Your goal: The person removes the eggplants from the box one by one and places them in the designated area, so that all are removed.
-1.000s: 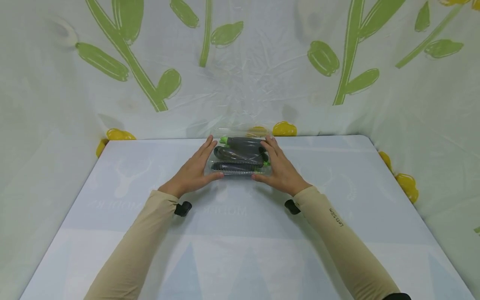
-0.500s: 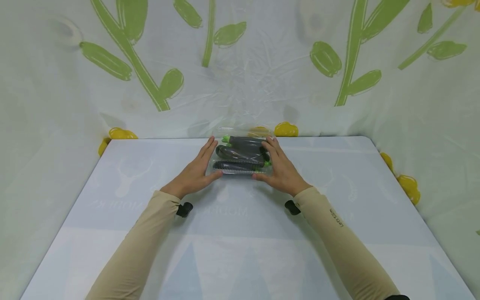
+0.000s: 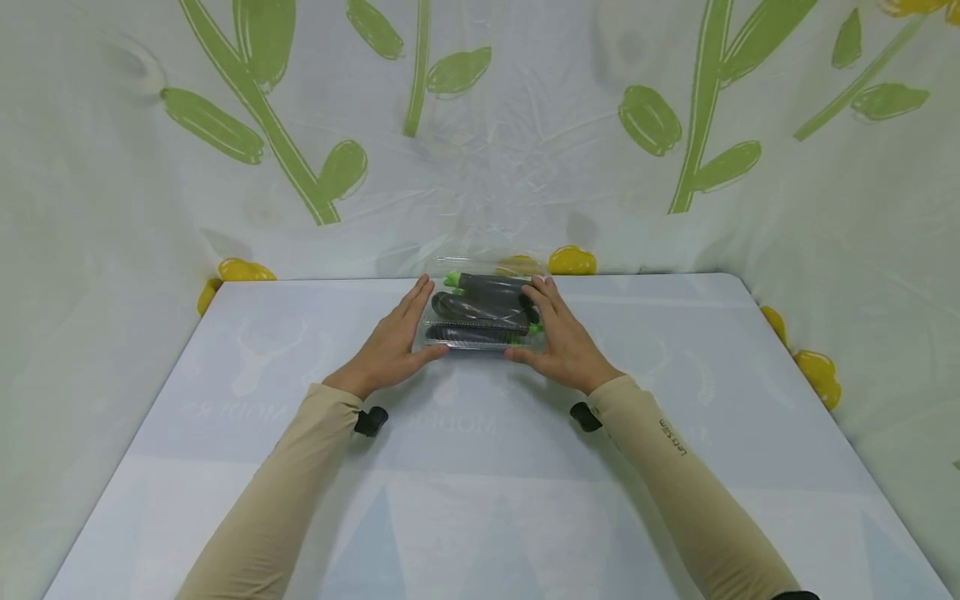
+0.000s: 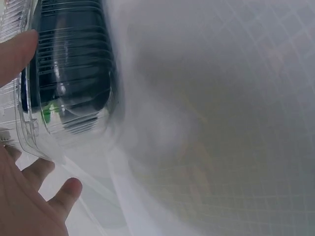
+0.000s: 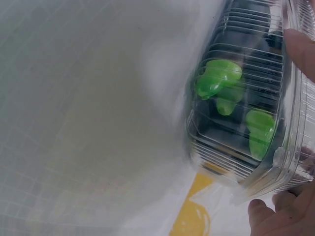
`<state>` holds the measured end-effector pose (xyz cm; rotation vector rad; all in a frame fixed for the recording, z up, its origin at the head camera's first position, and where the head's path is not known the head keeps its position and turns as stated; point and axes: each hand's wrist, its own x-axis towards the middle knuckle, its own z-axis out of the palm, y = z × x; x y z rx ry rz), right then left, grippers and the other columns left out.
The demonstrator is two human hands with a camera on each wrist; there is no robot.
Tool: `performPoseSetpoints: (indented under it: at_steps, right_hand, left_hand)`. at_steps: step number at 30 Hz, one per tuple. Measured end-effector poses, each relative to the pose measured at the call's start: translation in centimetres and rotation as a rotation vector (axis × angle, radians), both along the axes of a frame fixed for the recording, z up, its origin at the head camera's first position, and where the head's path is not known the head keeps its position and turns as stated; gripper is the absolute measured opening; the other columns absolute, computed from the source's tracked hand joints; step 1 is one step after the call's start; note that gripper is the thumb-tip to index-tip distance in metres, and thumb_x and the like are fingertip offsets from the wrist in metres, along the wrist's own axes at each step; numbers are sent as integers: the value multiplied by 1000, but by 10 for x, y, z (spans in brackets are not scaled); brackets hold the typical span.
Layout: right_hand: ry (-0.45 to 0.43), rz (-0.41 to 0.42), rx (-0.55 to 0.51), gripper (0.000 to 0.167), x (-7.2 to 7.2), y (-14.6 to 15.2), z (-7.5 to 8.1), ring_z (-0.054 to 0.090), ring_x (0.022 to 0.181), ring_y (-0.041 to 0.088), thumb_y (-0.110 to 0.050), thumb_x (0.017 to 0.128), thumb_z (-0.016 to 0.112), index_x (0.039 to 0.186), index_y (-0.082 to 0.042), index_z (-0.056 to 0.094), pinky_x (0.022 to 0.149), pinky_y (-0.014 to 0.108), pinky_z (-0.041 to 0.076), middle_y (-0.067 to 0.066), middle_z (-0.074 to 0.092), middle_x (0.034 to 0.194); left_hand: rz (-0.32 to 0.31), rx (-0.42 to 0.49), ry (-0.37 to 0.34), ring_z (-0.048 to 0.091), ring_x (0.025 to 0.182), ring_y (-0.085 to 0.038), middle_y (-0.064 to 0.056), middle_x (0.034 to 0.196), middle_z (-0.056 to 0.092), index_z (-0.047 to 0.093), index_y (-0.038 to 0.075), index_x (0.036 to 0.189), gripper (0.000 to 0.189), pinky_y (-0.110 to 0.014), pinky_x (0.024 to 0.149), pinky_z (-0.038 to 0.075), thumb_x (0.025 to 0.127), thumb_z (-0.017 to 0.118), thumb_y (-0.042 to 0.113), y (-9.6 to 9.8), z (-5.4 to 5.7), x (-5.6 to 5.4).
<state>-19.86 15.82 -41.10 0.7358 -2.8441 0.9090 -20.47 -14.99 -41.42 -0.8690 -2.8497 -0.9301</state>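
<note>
A clear plastic clamshell container (image 3: 480,341) with several dark eggplants (image 3: 480,308) inside sits at the table's far edge in the head view. Its lid is down; bright green stem ends (image 5: 219,78) show through the ribbed wall in the right wrist view. My left hand (image 3: 390,346) holds the container's left end, thumb at the near rim and fingers along the side. At the opposite end my right hand (image 3: 558,342) holds it the same way. The left wrist view shows the thumb (image 4: 19,54) against the rim, with some fingertips apart from the plastic.
A pale table (image 3: 480,467) with faint printed shapes spreads out in front of the container. Close behind the far edge hangs a white curtain (image 3: 510,167) printed with green leaves and yellow flowers. Curtain also flanks both sides.
The head view has shifted very slightly. Both hands stay at the container's ends, and the container has not visibly moved on the table.
</note>
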Motion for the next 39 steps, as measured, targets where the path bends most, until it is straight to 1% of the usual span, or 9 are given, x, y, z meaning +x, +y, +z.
performPoseSetpoints:
  at_steps: [5, 11, 16, 21, 24, 27, 32, 35, 39]
  right_hand:
    - [4, -5, -11, 105, 0, 0, 0, -5, 156, 20, -44, 84, 83, 162, -13, 18, 118, 57, 27, 7, 5, 170]
    - [10, -10, -18, 106, 0, -1, -1, -4, 156, 20, -42, 83, 84, 162, -13, 19, 118, 57, 27, 8, 7, 170]
    - [18, -6, -14, 106, -1, -1, -2, -4, 156, 20, -42, 83, 84, 162, -13, 19, 118, 57, 27, 8, 7, 170]
    - [23, -5, -7, 105, -1, 0, -2, -4, 156, 21, -44, 84, 83, 162, -13, 19, 118, 57, 28, 8, 8, 170]
    - [20, -5, -11, 104, -1, 0, -2, -4, 156, 21, -44, 85, 82, 162, -13, 19, 118, 57, 28, 9, 8, 170]
    - [20, -7, -9, 104, -1, 0, -2, -5, 156, 21, -46, 86, 81, 162, -13, 18, 118, 56, 27, 10, 9, 170]
    - [23, -8, -11, 106, -1, -1, -2, -7, 156, 23, -47, 87, 79, 163, -13, 14, 120, 56, 24, 10, 7, 169]
    - [21, -4, -27, 106, -1, 0, -3, -8, 156, 23, -45, 88, 79, 163, -15, 11, 121, 56, 21, 11, 6, 169]
    - [9, -10, -51, 105, 0, 0, -2, -9, 155, 21, -50, 90, 75, 164, -17, 9, 121, 56, 19, 9, 3, 170]
  left_hand:
    - [-11, 51, -51, -2, 156, -22, 1, 170, -10, -8, 17, 163, 102, -53, 123, 12, 98, 69, 33, 1, 0, 1]
    - [-19, 104, -90, -5, 155, -20, 0, 170, -11, -8, 17, 164, 102, -51, 124, 10, 98, 70, 23, 2, 2, 2]
    - [-34, 124, -90, -6, 155, -23, -3, 170, -12, -6, 13, 163, 98, -54, 123, 10, 99, 67, 20, 2, 0, 2]
    - [-46, 103, -58, -6, 155, -23, -5, 170, -12, -7, 12, 163, 95, -53, 123, 9, 102, 63, 27, 1, -2, 2]
    - [-45, 91, -43, -6, 155, -22, -4, 170, -12, -8, 12, 163, 94, -51, 124, 9, 102, 63, 27, 1, -3, 1]
    - [-44, 77, -13, -4, 156, -24, -6, 170, -10, -5, 9, 163, 90, -52, 124, 9, 104, 60, 26, 1, -4, 1]
    - [-27, 46, 82, 7, 155, -29, -10, 170, -1, 6, 6, 163, 79, -54, 122, 16, 106, 56, 26, 1, -1, 1]
    - [-17, 26, 133, 15, 154, -32, -9, 170, 3, 12, 5, 162, 75, -56, 120, 22, 106, 56, 29, 0, 2, 1]
    - [-4, 21, 165, 22, 152, -33, -7, 170, 7, 20, 6, 161, 71, -56, 118, 27, 106, 56, 32, 1, 5, 1]
